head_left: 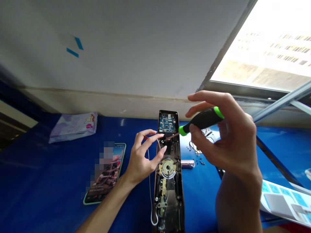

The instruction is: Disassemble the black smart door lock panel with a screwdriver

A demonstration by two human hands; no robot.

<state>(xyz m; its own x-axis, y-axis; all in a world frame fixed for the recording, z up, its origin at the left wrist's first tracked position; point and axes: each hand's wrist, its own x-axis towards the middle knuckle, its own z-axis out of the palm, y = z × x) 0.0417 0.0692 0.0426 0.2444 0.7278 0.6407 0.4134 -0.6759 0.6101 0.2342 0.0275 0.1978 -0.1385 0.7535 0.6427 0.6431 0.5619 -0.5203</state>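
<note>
A long dark housing (171, 191) lies lengthwise on the blue table, its inside facing up. A blue circuit board (167, 123) sits at its far end, and a round metal part (168, 167) is fitted mid-way. My right hand (230, 136) grips a black and green screwdriver (202, 122), its shaft slanting down to the housing just below the board. My left hand (145, 153) is over the housing's left edge, thumb and fingers apart around the screwdriver's tip area. A white wire (150, 200) runs past these fingers and loops down the housing's left side.
On the left lie a phone (109, 174) and a folded plastic packet (74, 127). Several small screws (200, 161) and a pinkish cylinder (188, 163) are right of the housing. A printed sheet (286, 200) lies at far right, below a window (272, 48).
</note>
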